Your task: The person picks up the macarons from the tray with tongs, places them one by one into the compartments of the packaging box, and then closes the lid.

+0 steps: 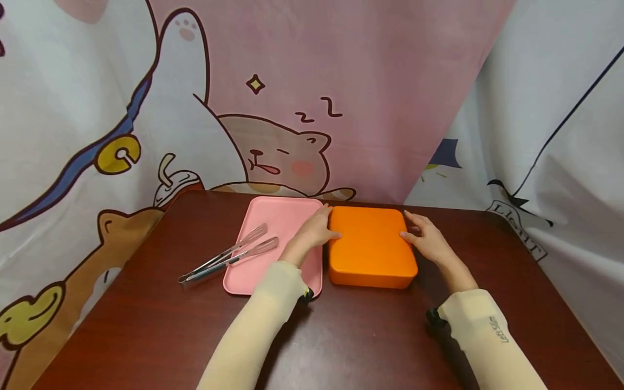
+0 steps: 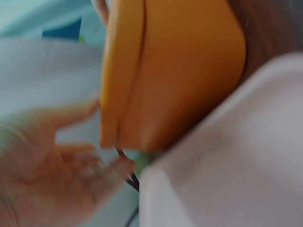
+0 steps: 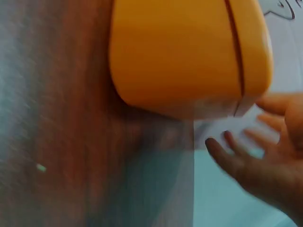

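Observation:
An orange lidded box stands on the dark wooden table, with a seam below its top in both wrist views. At its left side is my left hand, thumb at the lid's edge and fingers near the back corner. My right hand is at the box's right side, its thumb at the lid edge and its fingers spread in the right wrist view. Left of the box lies a pink tray, partly covered by my left forearm. Metal tongs with pinkish tips rest across the tray's left edge.
The brown table ends just behind the box and tray. A curtain with cartoon animals hangs behind and at both sides. Cream sleeves cover both forearms, with dark bands at the wrists.

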Available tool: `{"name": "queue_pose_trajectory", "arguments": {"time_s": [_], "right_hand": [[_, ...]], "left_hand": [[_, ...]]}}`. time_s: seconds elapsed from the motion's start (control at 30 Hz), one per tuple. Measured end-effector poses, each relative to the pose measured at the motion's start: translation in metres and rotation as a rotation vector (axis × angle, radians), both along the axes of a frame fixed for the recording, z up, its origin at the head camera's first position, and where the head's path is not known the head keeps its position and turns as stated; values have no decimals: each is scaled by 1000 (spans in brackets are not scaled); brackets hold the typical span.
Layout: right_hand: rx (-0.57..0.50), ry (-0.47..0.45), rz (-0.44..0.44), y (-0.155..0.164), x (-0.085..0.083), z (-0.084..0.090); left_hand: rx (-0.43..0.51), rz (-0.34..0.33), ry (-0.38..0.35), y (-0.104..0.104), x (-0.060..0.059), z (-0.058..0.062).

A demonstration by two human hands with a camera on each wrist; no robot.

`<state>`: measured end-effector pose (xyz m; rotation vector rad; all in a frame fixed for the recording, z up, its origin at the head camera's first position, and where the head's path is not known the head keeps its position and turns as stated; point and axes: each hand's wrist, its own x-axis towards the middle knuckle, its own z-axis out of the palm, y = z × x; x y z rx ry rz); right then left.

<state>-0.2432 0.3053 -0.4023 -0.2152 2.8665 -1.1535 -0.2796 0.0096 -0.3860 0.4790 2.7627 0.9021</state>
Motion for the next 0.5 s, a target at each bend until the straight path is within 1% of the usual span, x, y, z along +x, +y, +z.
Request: {"name": "queue_pose_trajectory", "arguments": {"time_s": [0.1,0.17,0.2,0.23,0.33,0.4,0.5], "right_hand": [[-77,-45,101,6,-7,-4],[-102,-76,139,9,-11,-8],[-110,-77,144,9,-12,-10],[-106,-75,142,10,-14,-11],[-92,-42,104,11,-17,-14],[-101,-48,73,11,-20,-14],[-146,-97,52,10,-26,-15]], "left_hand": [[74,-140,-44,-10,-11,-6],[90,-194,-68,-15,-17,-10],[92,-205,-70,-16,-19,-11],[93,-207,-71,-17,-21,-12],[113,-175,-49,-18,-27,-11],[138,-140,-42,-17,-30,-10],[193,-88,-73,-14,-36,-14]]}}
